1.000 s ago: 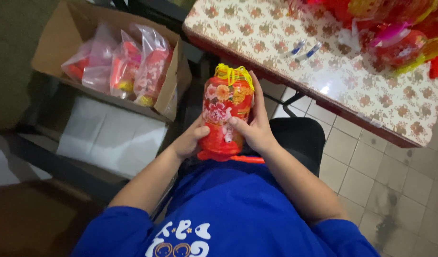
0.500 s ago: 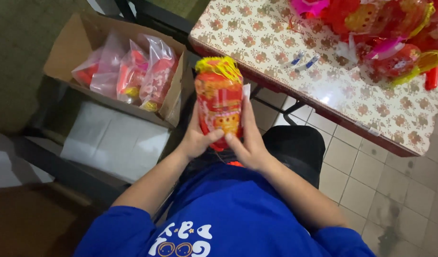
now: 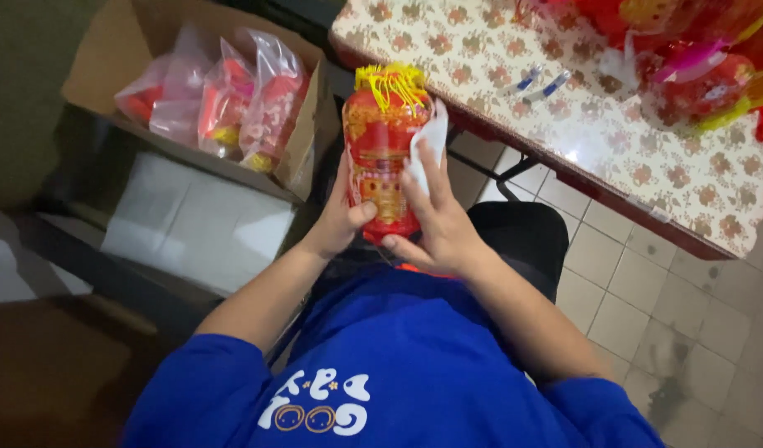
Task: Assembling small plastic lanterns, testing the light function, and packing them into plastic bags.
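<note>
I hold a red and gold lantern-shaped ornament [image 3: 380, 149] with a yellow tassel on top, upright in front of my chest. My left hand [image 3: 340, 217] grips its left side and bottom, thumb across the front. My right hand [image 3: 435, 217] presses against its right side with the fingers stretched upward, and a small white piece of paper or plastic [image 3: 428, 143] sits under those fingertips. My blue shirt fills the bottom of the view.
An open cardboard box [image 3: 302, 158] at the left holds several clear bags of red ornaments [image 3: 261, 104]. A table with a floral cloth [image 3: 580, 116] at the right carries more red and yellow ornaments [image 3: 697, 79] and two pens. White sheets lie below the box; tiled floor lies lower right.
I have lifted the ornament higher and turned it. My right hand has shifted from cupping its side to lying flat along it, with the white piece now at the fingertips.
</note>
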